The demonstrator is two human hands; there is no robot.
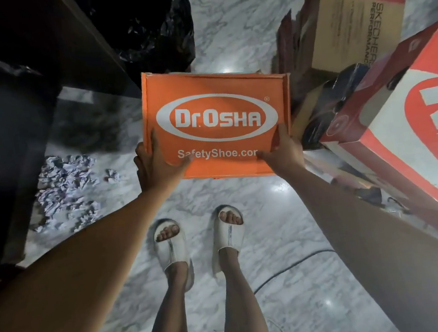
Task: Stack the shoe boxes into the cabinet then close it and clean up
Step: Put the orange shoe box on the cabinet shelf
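Orange shoe box (216, 122): lid facing up, being carried level over the marble floor (271, 285). Left hand (153, 166) and right hand (283, 149) are gripping its near corners for balance. Cabinet (17, 81), probably the dark mass at ten o'clock, is awaiting it.

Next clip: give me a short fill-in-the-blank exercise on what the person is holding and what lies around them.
1. Both hands, left hand and right hand, hold one ____ shoe box.
2. The box's lid reads Dr. ____.
3. Crumpled paper lies on the marbled ____ at the person's left.
4. The sandals on the feet are ____.

Missing words: orange; Osha; floor; white
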